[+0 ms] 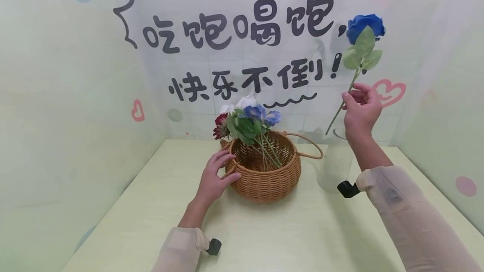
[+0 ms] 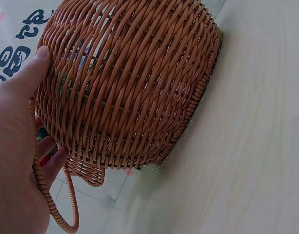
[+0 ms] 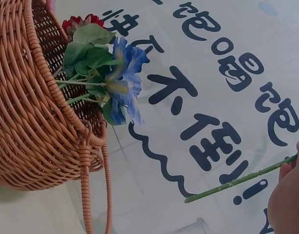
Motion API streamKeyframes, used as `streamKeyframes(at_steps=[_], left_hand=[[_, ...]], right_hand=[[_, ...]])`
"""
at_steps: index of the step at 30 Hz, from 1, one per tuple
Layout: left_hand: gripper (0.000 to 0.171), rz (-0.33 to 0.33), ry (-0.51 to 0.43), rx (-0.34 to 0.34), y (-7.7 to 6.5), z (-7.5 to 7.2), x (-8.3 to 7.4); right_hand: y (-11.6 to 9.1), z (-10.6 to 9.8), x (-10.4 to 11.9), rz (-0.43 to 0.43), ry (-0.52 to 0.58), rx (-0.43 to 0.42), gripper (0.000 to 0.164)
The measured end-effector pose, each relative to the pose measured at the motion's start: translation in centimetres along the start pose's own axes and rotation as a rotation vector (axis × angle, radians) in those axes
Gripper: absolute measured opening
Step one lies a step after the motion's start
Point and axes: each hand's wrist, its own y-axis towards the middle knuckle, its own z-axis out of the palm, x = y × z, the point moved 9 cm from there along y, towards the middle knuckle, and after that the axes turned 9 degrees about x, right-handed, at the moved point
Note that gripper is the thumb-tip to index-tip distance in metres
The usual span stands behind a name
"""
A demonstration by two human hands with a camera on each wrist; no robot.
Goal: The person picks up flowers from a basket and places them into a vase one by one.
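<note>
In the head view my right hand [image 1: 363, 110] pinches the green stem of a blue artificial rose [image 1: 365, 28], raised with its bloom up and its stem end pointing down left. That stem end hangs near the rim of a clear vase [image 1: 332, 167], which is partly hidden behind my wrist. My left hand [image 1: 215, 179] holds the left side of a brown wicker basket [image 1: 264, 186] at its rim. Inside the basket lean blue flowers [image 1: 255, 114], a dark red flower [image 1: 221, 126] and white flowers [image 1: 242, 103]. The right wrist view shows the pinched stem [image 3: 237, 180], its bloom out of frame.
The basket and vase stand on a pale wood-grain table [image 1: 264, 234]. A looped basket handle [image 1: 315, 150] sticks out toward the vase. Behind is a light wall [image 1: 211, 66] with dark lettering, and side panels flank the table.
</note>
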Motion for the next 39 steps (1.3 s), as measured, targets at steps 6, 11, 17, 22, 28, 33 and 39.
streamKeyframes(at_steps=[6,11,17,22,28,33,39], left_hand=[[0.05,-0.003,0.0,0.003,0.0,0.0,0.0],[0.05,-0.006,0.006,0.004,0.0,0.0,0.0],[0.05,-0.005,0.013,0.004,-0.1,-0.1,0.0],[0.05,-0.003,0.011,0.0,-0.1,-0.1,-0.1],[0.051,-0.001,0.01,0.0,-0.1,-0.1,-0.1],[0.051,0.001,0.007,-0.002,-0.1,0.0,-0.1],[0.051,0.001,0.007,-0.003,-0.1,0.0,-0.1]], right_hand=[[0.3,-0.9,0.7,-0.004,-0.029,-0.037,0.025],[0.3,-1.7,1.1,-0.005,-0.108,-0.06,0.024],[0.4,-2.4,1.6,-0.021,-0.109,-0.083,0.022],[0.3,-2.7,1.1,-0.004,-0.245,-0.058,0.023],[-0.8,-3.0,-0.4,-0.004,-0.385,-0.008,0.025],[-1.8,-3.1,-1.1,-0.032,-0.455,0.028,0.026],[-2.4,-3.5,-2.3,-0.029,-0.519,0.062,0.028]])
